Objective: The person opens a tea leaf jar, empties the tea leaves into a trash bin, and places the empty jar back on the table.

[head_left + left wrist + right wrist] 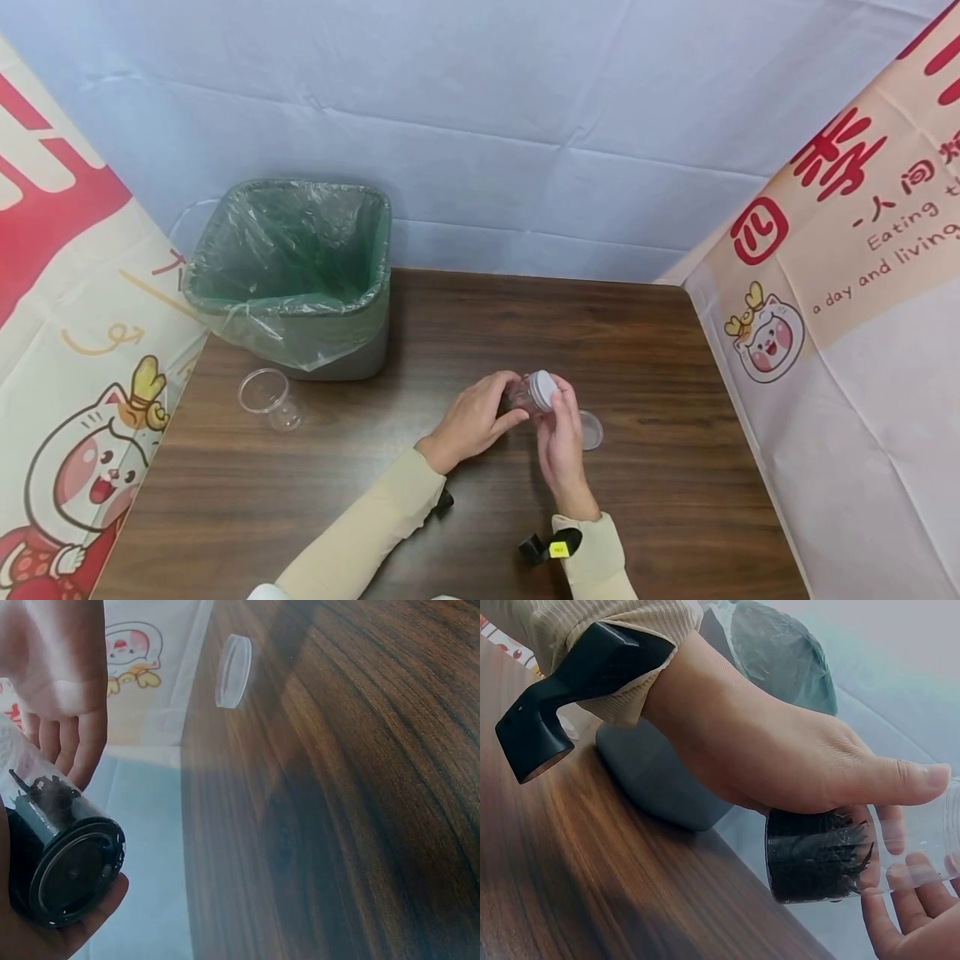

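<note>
The left hand (468,421) is curled round a clear jar (525,396), with its thumb on one side and its fingers on the other. The right hand (561,437) holds the same jar near its pale, round top end (545,387). The jar is just right of the middle of the frame, up off the brown surface (660,500) and tipped over. Dark bits (817,859) fill the bottom part of it. A round, clear lid (591,431) lies just right of the right hand. At the upper left is a grey bin (360,360) with a thin green bag (296,329). A clear, funnel-shaped thing (264,392) is near it, lower down.
</note>
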The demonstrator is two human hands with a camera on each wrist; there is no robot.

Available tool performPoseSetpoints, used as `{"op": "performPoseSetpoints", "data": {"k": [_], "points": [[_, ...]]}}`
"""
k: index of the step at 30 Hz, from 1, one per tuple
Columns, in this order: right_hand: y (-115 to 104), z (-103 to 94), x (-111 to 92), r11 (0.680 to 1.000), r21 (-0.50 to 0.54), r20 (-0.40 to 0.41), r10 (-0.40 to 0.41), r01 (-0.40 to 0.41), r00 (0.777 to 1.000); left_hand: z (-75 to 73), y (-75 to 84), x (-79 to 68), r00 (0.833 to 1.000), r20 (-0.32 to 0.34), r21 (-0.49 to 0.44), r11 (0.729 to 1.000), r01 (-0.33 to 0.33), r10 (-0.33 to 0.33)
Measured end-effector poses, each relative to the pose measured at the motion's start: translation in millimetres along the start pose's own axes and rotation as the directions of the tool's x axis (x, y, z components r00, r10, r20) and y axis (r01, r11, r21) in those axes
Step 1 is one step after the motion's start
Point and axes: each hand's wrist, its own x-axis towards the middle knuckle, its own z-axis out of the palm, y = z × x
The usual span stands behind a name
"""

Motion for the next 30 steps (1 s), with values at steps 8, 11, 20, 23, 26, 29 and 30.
{"op": "performPoseSetpoints", "data": {"k": [8, 11, 20, 23, 26, 29, 30], "points": [[-3.7, -1.5, 3.1, 1.0, 0.005, 0.057, 0.013, -0.014, 0.998, -0.9, 0.9, 1.2, 1.0, 0.008, -0.007, 1.0, 0.01, -0.01], [-4.1, -1.3, 2.1, 1.0, 0.002, 0.053, 0.016, -0.017, 0.998, -1.5, 1.6, 1.0, 1.0, 0.018, -0.005, 1.0, 0.02, -0.02], [0.4, -2.9, -0.1, 0.997, 0.041, 0.072, -0.063, 0.06, 0.995, -0.9, 2.1, 0.6, 0.999, 0.02, -0.005, 1.0, 0.026, -0.026], [2.3, -2.8, -0.9, 0.995, 0.053, 0.077, -0.084, 0.08, 0.993, -1.4, 2.2, 1.1, 1.0, 0.012, -0.007, 1.0, 0.021, -0.02], [3.4, -2.0, -1.1, 0.995, 0.051, 0.059, -0.086, 0.083, 0.995, -1.9, 2.5, 1.9, 1.0, 0.009, -0.009, 1.0, 0.018, -0.018], [3.3, -0.6, -1.0, 0.997, 0.045, 0.022, -0.067, 0.066, 0.997, -2.1, 2.5, 1.9, 1.0, 0.011, -0.009, 1.0, 0.02, -0.02], [3.1, -0.1, -1.2, 0.997, 0.042, 0.011, -0.061, 0.061, 0.998, -2.0, 2.4, 1.7, 1.0, 0.014, -0.008, 1.0, 0.02, -0.02]]}}
